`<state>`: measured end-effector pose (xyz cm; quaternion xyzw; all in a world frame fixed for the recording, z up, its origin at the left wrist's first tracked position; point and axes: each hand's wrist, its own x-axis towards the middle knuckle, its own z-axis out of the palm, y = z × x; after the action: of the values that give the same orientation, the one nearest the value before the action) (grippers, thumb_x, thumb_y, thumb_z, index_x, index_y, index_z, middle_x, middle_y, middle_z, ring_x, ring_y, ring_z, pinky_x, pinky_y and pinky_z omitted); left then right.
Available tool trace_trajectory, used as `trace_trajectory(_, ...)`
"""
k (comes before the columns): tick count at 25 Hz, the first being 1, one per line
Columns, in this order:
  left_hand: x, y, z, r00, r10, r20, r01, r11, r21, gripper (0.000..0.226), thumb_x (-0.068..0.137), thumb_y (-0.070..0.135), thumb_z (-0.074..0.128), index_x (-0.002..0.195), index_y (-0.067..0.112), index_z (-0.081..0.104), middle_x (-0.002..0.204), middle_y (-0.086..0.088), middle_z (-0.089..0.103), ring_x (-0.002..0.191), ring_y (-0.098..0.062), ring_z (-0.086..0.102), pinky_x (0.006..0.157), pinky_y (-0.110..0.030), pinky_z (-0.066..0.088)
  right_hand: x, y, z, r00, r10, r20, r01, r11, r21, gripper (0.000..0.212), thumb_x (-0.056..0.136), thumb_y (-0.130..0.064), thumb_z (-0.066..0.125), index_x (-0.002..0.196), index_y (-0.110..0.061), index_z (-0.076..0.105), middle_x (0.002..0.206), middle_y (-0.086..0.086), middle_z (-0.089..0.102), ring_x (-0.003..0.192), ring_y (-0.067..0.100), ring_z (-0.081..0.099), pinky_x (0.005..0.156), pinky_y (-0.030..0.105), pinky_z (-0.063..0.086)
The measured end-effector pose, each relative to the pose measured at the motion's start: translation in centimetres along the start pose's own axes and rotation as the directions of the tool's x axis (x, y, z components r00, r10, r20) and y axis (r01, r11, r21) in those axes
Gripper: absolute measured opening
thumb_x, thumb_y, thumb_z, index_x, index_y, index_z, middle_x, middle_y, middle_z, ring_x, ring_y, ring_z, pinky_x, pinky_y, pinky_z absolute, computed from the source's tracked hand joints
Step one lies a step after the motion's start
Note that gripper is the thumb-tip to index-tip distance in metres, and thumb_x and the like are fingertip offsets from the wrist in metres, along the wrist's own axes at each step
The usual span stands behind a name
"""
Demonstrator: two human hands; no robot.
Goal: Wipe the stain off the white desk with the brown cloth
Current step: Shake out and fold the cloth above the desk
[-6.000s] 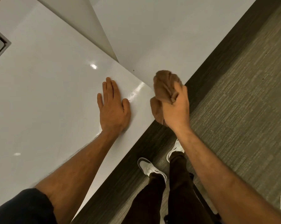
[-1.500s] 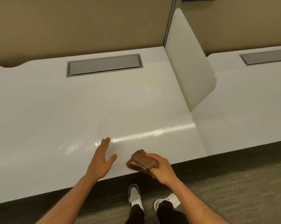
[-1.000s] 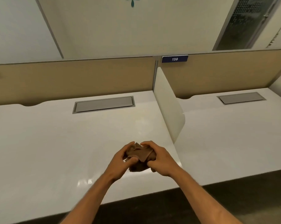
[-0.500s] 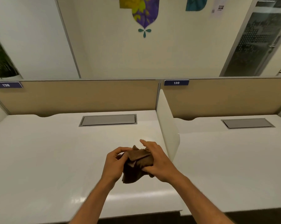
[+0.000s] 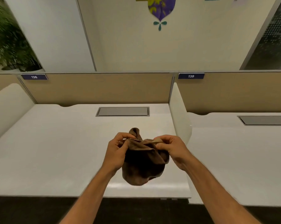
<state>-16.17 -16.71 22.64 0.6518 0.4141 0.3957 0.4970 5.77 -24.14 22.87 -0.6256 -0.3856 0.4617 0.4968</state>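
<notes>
The brown cloth (image 5: 143,164) hangs in the air above the front part of the white desk (image 5: 55,151). My left hand (image 5: 116,152) pinches its upper left edge and my right hand (image 5: 172,147) pinches its upper right edge, so the cloth sags between them. Neither hand touches the desk. I see no stain on the desk surface from here.
A grey cable hatch (image 5: 122,111) is set into the desk's far side. A white divider (image 5: 179,113) separates it from the desk on the right (image 5: 241,151). Tan partition panels carry plates 138 (image 5: 34,77) and 139 (image 5: 191,76). A plant (image 5: 8,41) stands far left.
The view rose from the floor and desk edge to face the desk. My left hand left the desk and joined my right on the bunched cloth; both have now pulled it apart so it hangs open.
</notes>
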Motion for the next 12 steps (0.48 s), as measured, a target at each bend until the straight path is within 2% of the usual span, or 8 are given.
trace_trajectory(4, 0.3, -0.4, -1.7, 0.999, 0.006, -0.044, -0.005, 1.0, 0.029, 0.025, 0.103, 0.012, 0.063, 0.094, 0.032, 0.076, 0.096, 0.014, 0.077, 0.089, -0.008, 0.074, 0.071, -0.017, 0.059, 0.6, -2.2, 1.6, 0.983, -0.169, -0.068, 0.158, 0.976, -0.152, 0.021, 0.093, -0.007, 0.071, 0.096, -0.026, 0.078, 0.102, -0.008, 0.076, 0.099, 0.017, 0.07, 0.084, 0.028, 0.062)
trace_trajectory(8, 1.1, -0.5, -3.8, 0.993, 0.097, -0.069, -0.083, 0.981, 0.177, 0.027, 0.102, 0.011, 0.064, 0.093, 0.036, 0.072, 0.089, 0.022, 0.074, 0.076, -0.004, 0.073, 0.062, -0.012, 0.056, 1.9, -3.3, 3.2, 0.974, -0.216, -0.06, 0.2, 0.959, -0.202, 0.027, 0.093, -0.006, 0.072, 0.105, -0.03, 0.073, 0.105, -0.007, 0.072, 0.097, 0.019, 0.068, 0.083, 0.029, 0.063)
trace_trajectory(10, 2.1, -0.8, -4.8, 0.991, 0.114, -0.064, -0.1, 0.976, 0.194, 0.028, 0.102, 0.011, 0.064, 0.094, 0.036, 0.072, 0.087, 0.019, 0.074, 0.077, -0.011, 0.073, 0.066, -0.016, 0.059, 2.8, -3.7, 4.2, 0.972, -0.233, -0.042, 0.219, 0.951, -0.218, 0.029, 0.093, -0.006, 0.072, 0.105, -0.033, 0.071, 0.103, -0.007, 0.071, 0.096, 0.019, 0.068, 0.079, 0.024, 0.062)
trace_trajectory(12, 3.2, -1.0, -5.8, 0.991, 0.127, -0.043, -0.115, 0.972, 0.204, 0.027, 0.102, 0.012, 0.064, 0.095, 0.037, 0.07, 0.092, 0.018, 0.074, 0.083, -0.015, 0.073, 0.073, -0.019, 0.061, 3.9, -4.0, 5.7, 0.968, -0.241, -0.066, 0.223, 0.953, -0.204, 0.026, 0.093, -0.007, 0.072, 0.105, -0.03, 0.072, 0.105, -0.005, 0.072, 0.098, 0.02, 0.068, 0.079, 0.026, 0.063)
